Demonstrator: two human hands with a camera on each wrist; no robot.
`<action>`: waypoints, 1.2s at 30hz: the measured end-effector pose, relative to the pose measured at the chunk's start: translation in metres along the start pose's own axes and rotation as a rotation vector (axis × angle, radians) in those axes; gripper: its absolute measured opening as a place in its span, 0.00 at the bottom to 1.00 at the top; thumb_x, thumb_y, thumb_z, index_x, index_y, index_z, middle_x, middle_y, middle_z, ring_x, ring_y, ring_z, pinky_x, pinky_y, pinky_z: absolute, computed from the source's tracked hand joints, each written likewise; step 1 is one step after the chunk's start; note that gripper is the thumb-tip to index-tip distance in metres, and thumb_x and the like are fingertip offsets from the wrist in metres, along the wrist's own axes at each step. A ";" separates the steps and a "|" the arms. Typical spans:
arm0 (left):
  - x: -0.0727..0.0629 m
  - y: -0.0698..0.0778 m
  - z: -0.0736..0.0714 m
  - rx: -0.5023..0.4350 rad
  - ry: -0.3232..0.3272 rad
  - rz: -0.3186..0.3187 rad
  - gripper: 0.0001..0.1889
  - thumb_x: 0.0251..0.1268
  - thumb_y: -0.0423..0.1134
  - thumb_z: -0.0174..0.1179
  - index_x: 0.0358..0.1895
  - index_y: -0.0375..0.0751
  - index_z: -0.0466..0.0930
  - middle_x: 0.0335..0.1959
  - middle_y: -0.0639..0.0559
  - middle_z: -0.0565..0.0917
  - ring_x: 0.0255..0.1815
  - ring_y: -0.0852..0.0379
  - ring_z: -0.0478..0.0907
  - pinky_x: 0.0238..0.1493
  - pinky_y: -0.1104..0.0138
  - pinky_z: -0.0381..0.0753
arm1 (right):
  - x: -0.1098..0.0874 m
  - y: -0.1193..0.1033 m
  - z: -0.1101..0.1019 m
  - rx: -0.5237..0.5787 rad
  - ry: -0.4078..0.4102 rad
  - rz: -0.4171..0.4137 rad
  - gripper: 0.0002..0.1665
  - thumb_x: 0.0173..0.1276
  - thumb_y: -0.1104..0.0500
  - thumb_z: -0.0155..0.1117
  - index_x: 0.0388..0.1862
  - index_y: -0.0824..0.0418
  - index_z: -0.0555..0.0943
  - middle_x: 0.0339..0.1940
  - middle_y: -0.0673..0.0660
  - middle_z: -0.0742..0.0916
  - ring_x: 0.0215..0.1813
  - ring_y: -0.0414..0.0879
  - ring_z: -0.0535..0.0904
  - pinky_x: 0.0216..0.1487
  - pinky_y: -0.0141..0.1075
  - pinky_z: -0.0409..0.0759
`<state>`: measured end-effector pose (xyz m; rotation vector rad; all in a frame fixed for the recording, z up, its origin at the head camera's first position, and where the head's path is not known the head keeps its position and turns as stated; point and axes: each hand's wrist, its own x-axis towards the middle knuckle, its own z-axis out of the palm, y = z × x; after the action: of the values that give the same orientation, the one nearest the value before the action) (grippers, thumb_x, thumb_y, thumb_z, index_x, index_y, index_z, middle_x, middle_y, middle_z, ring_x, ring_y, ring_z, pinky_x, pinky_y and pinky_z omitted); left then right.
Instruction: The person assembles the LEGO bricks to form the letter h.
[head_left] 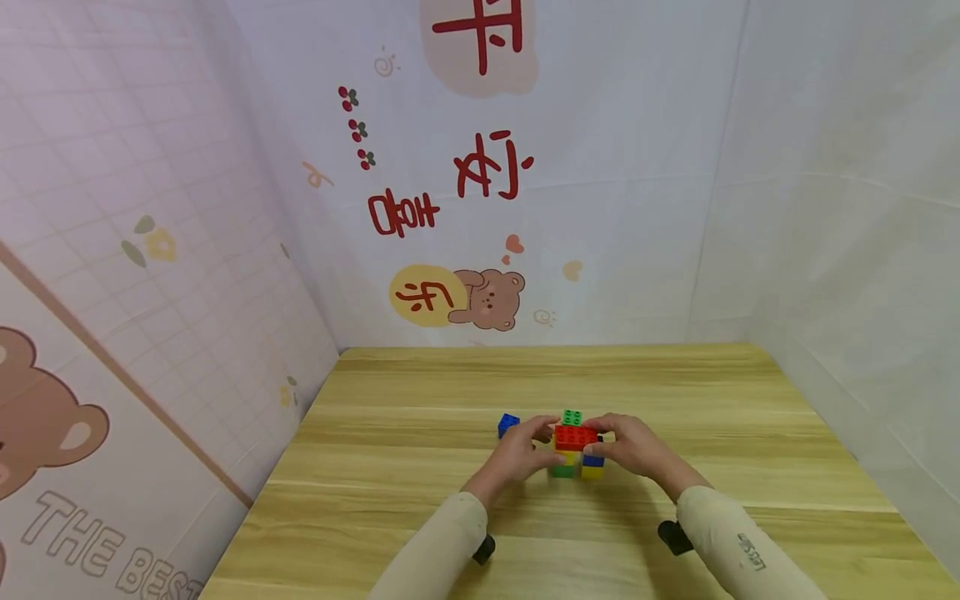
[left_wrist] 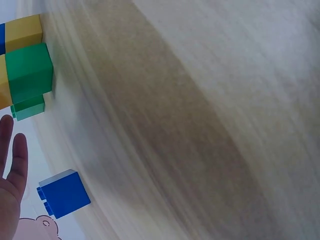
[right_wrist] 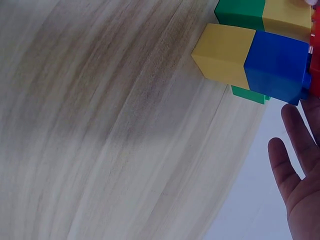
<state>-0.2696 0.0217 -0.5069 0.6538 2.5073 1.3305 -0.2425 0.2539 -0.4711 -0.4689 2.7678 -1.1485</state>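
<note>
In the head view a red brick (head_left: pixel 576 437) lies across two short stacks. The left stack has a yellow brick (head_left: pixel 568 457) over a green brick (head_left: pixel 563 472); the right one has a blue brick (head_left: pixel 593 460) over another yellow brick (head_left: pixel 592 472). My right hand (head_left: pixel 633 443) pinches the red brick at its right end, thumb in front. At the left stack my left hand (head_left: pixel 517 450) curls round the side, its thumb on the upper yellow brick. In the right wrist view studs show under the red brick (right_wrist: pixel 315 70), whose far part is cut off.
A small light green brick (head_left: pixel 572 417) stands just behind the stacks. To the left, beyond my left hand, sits a loose blue brick (head_left: pixel 508 425). The wooden table (head_left: pixel 420 383) meets printed cloth walls at the back and sides.
</note>
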 end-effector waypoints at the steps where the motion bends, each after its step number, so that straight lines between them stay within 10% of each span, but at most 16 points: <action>1: 0.000 0.000 0.000 0.002 0.000 0.007 0.32 0.61 0.47 0.71 0.69 0.49 0.73 0.52 0.59 0.82 0.55 0.54 0.78 0.54 0.58 0.77 | 0.000 0.000 0.000 -0.003 -0.002 -0.001 0.25 0.66 0.53 0.71 0.58 0.65 0.82 0.52 0.59 0.86 0.56 0.60 0.79 0.57 0.60 0.74; 36: 0.002 0.008 -0.002 0.106 -0.021 0.049 0.22 0.68 0.57 0.61 0.61 0.58 0.81 0.48 0.68 0.82 0.50 0.63 0.76 0.47 0.66 0.75 | -0.013 0.020 0.003 -0.012 0.060 0.075 0.32 0.62 0.51 0.74 0.61 0.65 0.80 0.54 0.60 0.85 0.56 0.60 0.78 0.57 0.59 0.75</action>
<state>-0.2701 0.0250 -0.4984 0.7523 2.5754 1.2066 -0.2339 0.2693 -0.4877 -0.3341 2.8187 -1.1481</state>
